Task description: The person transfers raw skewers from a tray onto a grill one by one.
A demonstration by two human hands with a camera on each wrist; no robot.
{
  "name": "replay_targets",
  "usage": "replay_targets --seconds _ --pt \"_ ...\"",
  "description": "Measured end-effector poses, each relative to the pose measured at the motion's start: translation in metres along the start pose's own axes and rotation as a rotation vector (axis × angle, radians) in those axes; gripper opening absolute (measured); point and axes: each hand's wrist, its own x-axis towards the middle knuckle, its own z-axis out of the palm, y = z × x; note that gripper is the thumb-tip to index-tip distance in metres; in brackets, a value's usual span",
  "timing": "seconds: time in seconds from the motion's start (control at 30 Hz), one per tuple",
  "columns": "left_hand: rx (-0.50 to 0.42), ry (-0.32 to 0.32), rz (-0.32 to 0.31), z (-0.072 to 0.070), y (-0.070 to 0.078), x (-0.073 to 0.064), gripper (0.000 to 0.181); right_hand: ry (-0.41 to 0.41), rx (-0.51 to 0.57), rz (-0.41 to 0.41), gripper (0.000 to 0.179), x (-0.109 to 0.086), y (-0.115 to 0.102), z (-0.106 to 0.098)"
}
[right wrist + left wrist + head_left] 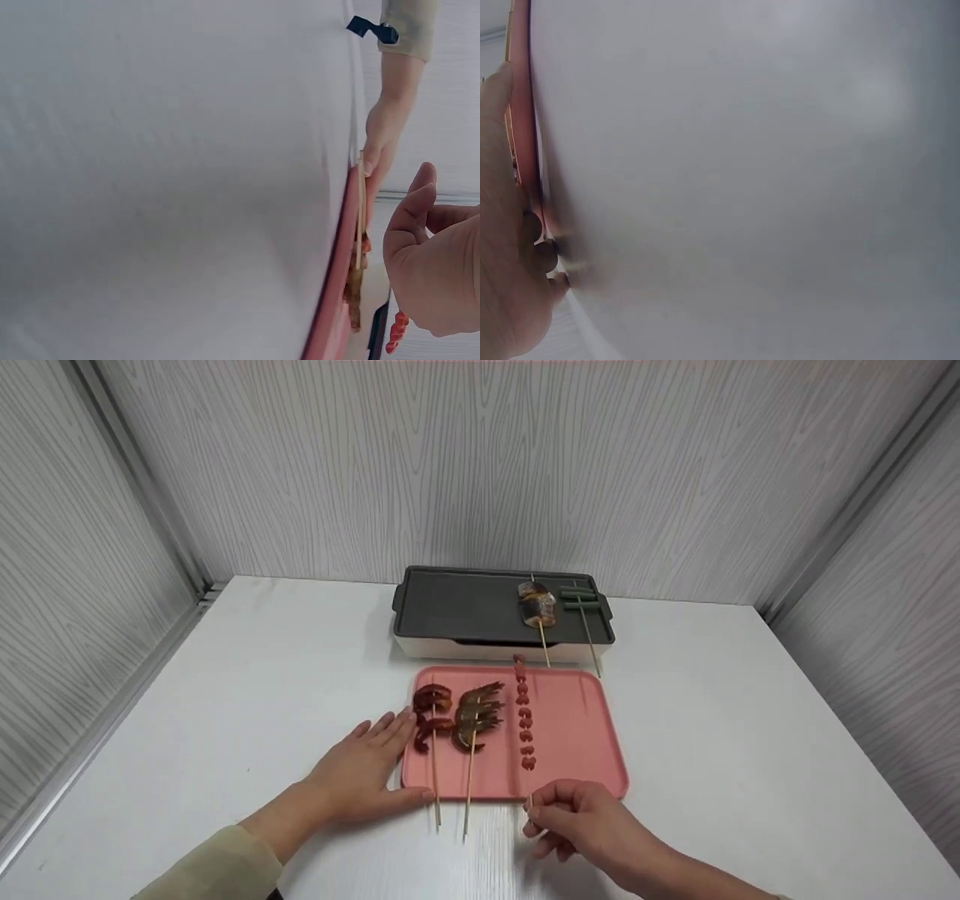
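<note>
My right hand (585,825) pinches the near end of a skewer of small red pieces (526,720) between thumb and fingers. That skewer is held over the pink tray (570,735), its tip reaching toward the grill. With fingers extended, my left hand (364,776) rests at the tray's left edge, its thumb at the near left corner. On the tray lie a skewer of dark reddish-brown curled pieces (433,726) beside the left fingers and a shrimp skewer (474,718) right of it. In the right wrist view, the red pieces (397,332) show below my right hand.
Behind the tray stands a dark, flat grill plate (457,604) on a pale base. At its right side lie a skewer of chunky brown pieces (538,606) and one of green pieces (579,598), sticks overhanging the front. Wood-grain panels (480,465) surround the white table (300,660).
</note>
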Motion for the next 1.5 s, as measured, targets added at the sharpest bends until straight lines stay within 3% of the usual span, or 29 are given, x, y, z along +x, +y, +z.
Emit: replay_targets --seconds 0.23,0.67,1.03,1.5 --pt "-0.010 0.013 0.003 0.001 0.000 -0.004 0.113 0.076 -0.029 -0.062 0.015 0.015 -0.030 -0.006" --pt "0.008 0.018 0.014 -0.001 0.002 0.000 0.114 0.307 -0.010 -0.048 0.017 0.089 -0.068 -0.020" --pt "0.013 0.015 0.011 0.001 -0.001 0.000 0.115 0.337 -0.013 -0.006 0.023 0.139 -0.077 -0.035" --pt "0.010 0.008 0.007 -0.001 -0.001 -0.001 0.115 0.418 0.020 -0.003 0.029 0.158 -0.074 -0.036"
